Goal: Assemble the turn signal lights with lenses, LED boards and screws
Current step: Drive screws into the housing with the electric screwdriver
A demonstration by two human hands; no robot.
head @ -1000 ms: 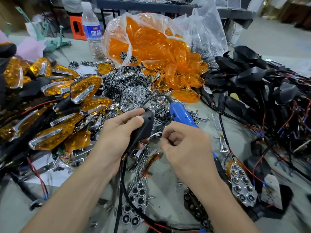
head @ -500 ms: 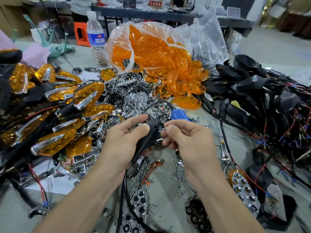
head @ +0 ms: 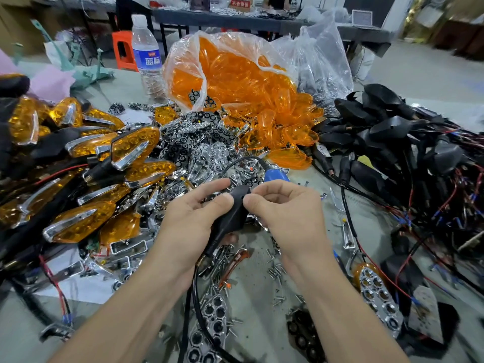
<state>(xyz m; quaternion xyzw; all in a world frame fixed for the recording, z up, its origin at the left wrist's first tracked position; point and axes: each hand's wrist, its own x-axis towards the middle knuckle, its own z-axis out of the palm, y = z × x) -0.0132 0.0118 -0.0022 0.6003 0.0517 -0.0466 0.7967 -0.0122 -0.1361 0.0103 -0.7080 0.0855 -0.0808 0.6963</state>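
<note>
My left hand (head: pixel 193 218) grips a black turn signal housing (head: pixel 233 213) by its stem side, over the middle of the table. Its black cable hangs down toward me. My right hand (head: pixel 285 213) has curled fingers, and its thumb and forefinger pinch the housing's upper right edge. Whether a small part sits between those fingertips is hidden. A blue electric screwdriver (head: pixel 276 176) lies just behind my right hand, mostly covered by it. Loose screws (head: pixel 225 255) are scattered under my hands. Chrome LED reflector boards (head: pixel 209 318) lie near me.
Assembled amber lights (head: pixel 78 224) are heaped at the left. A plastic bag of orange lenses (head: pixel 230 74) stands at the back centre, beside a water bottle (head: pixel 146 56). Black housings with wires (head: pixel 392 132) pile up at the right. A reflector with amber lens (head: pixel 377 292) lies at the front right.
My right hand has moved left and up from beside the blue screwdriver to the housing's top edge. My left hand has kept its grip and lifted the housing slightly.
</note>
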